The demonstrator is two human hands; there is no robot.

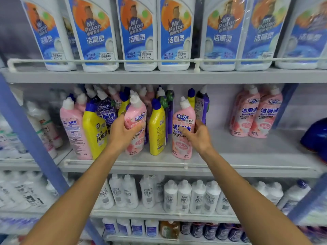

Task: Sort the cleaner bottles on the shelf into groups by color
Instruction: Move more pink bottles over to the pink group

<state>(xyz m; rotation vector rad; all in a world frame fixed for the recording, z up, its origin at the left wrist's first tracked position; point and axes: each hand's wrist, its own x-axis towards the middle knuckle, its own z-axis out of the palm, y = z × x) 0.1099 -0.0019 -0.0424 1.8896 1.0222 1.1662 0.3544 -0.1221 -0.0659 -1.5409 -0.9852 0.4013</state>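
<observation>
fingers [139, 125] of the left hand [122, 133] curl around the middle of a pink bottle [135, 119], thumb on its left side, so the hand is clamped on it; the bottle tilts slightly with its white cap leaning left. fingers [184, 129] of the right hand [199, 137] wrap the waist of a second pink bottle [183, 138], thumb across the front label, and that bottle stands upright on the middle shelf [256, 156].

taking the yellow bottle [157, 128] with the blue cap as the landmark: it stands between the two held bottles, just beside each. left of the landmark, past the left hand, stands another yellow bottle [94, 131], and beyond that a pink bottle turned back-label out [72, 131]. behind the landmark crowd mixed pink, yellow and purple bottles [106, 108], their caps overlapping; a purple bottle [202, 105] stands behind and to the right, just behind the right-hand bottle. well to the right of the landmark, across a bare stretch of shelf, stands a group of pink bottles [256, 114] pressed close together.

above the landmark, large white bottles with blue labels [138, 32] line the upper shelf behind a rail. below it, small white bottles [184, 195] fill the lower shelf. far right of the landmark a dark blue rounded thing [316, 135] shows at the frame edge.
</observation>
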